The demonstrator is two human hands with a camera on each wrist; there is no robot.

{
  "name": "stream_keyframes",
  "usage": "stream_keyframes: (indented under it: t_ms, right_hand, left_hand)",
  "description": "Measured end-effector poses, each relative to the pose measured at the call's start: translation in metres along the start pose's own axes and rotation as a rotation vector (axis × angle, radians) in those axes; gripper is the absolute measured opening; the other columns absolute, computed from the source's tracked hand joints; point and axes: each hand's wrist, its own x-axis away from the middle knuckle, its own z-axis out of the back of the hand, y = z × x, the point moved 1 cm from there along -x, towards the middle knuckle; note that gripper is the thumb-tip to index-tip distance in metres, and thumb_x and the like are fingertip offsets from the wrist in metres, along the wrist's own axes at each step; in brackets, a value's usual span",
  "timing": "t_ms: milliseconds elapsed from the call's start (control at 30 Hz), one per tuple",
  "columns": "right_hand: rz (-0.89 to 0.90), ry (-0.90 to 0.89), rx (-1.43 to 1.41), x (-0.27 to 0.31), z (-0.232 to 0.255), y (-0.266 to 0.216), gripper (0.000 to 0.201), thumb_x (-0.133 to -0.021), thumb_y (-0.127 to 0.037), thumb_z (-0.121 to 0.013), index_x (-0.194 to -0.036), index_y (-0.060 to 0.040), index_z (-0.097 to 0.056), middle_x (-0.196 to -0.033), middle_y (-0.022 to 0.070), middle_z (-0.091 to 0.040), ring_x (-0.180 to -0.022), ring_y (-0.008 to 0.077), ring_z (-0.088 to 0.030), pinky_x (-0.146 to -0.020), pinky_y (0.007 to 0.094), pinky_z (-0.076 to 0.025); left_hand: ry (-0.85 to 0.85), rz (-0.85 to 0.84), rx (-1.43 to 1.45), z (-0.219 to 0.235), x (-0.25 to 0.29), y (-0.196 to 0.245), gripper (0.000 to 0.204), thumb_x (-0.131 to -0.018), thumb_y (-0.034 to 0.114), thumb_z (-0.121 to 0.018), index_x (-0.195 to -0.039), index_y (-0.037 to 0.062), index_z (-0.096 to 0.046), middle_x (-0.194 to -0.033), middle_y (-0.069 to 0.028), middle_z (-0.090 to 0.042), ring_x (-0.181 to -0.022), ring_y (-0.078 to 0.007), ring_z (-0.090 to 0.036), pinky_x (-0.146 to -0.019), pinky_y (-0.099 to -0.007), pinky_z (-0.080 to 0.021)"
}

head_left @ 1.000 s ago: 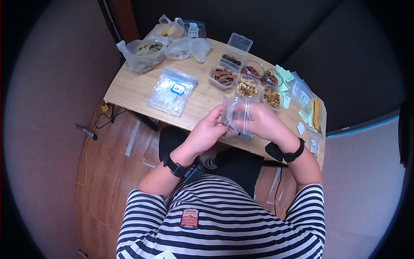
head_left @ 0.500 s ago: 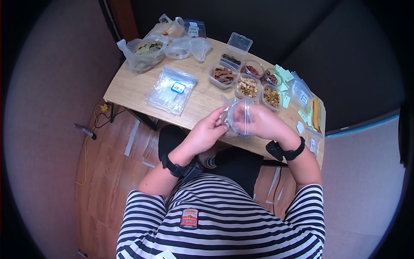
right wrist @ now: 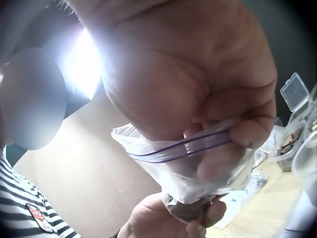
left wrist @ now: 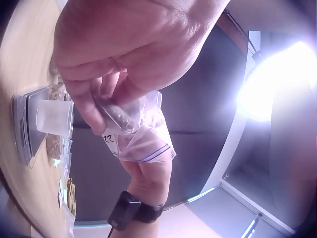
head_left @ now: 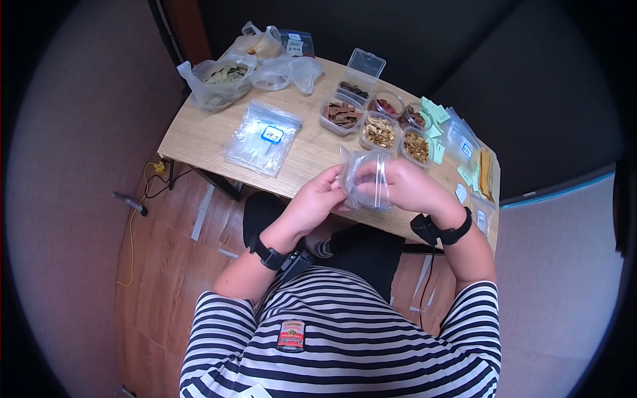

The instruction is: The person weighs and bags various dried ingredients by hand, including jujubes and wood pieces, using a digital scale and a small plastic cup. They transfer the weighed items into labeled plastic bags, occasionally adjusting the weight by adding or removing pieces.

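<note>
My left hand (head_left: 310, 207) pinches the lower end of a clear zip bag (right wrist: 181, 176) between thumb and fingers. Something dark brown shows in that end, and the left wrist view shows a label (left wrist: 110, 141) reading 22. My right hand (head_left: 413, 189) reaches into the bag's mouth from the right; its fingers show blurred through the plastic. One finger (right wrist: 247, 133) curls outside over the purple zip strip. Whether those inner fingers hold anything, I cannot tell. Behind the bag sit tubs of cinnamon-like bark (head_left: 343, 115), pale slices (head_left: 379, 132) and yellowish-brown pieces (head_left: 416, 146).
A grey scale (left wrist: 21, 124) carries a translucent cup (left wrist: 52, 118). Empty zip bags (head_left: 262, 149) labelled 24 g lie at left. A plastic bag of leaves (head_left: 225, 74) stands at the back left. Green notes (head_left: 434, 111) and yellow envelopes (head_left: 486, 176) lie at right.
The zip bag's mouth has shifted slightly around my right hand, whose fingers have moved a little inside it. My left hand keeps its grip on the lower end.
</note>
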Motion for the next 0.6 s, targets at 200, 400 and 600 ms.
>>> stream_keyframes:
  t_ms: [200, 400, 600]
  right_hand:
    - [-0.020, 0.013, -0.115, -0.004, 0.009, 0.005, 0.026, -0.096, -0.024, -0.068, -0.114, -0.0057, -0.071, -0.101, 0.0079, -0.072, -0.091, 0.0173, -0.068, -0.083, 0.0324, -0.053]
    - [-0.110, 0.039, -0.250, -0.006, 0.013, 0.004, 0.027, -0.097, -0.022, -0.067, -0.116, -0.0032, -0.069, -0.101, 0.0055, -0.072, -0.092, 0.0132, -0.066, -0.083, 0.0299, -0.053]
    - [-0.184, -0.012, -0.304, -0.005, 0.015, 0.000, 0.026, -0.097, -0.017, -0.067, -0.119, -0.0028, -0.068, -0.105, 0.0036, -0.071, -0.096, 0.0108, -0.065, -0.086, 0.0283, -0.053]
  left_hand:
    - [0.021, 0.005, 0.165, 0.003, -0.004, -0.007, 0.045, -0.098, 0.002, -0.052, -0.143, 0.0069, -0.049, -0.113, -0.0007, -0.065, -0.096, -0.0068, -0.063, -0.083, -0.0224, -0.053]
    - [0.020, -0.013, 0.215, 0.004, -0.002, -0.003, 0.043, -0.097, 0.001, -0.049, -0.140, 0.0022, -0.047, -0.121, -0.0101, -0.064, -0.106, -0.0198, -0.067, -0.092, -0.0312, -0.053]
    - [-0.088, 0.051, 0.433, 0.002, 0.000, 0.000, 0.048, -0.098, 0.007, -0.052, -0.145, 0.0037, -0.043, -0.124, -0.0111, -0.063, -0.107, -0.0210, -0.067, -0.092, -0.0332, -0.055]
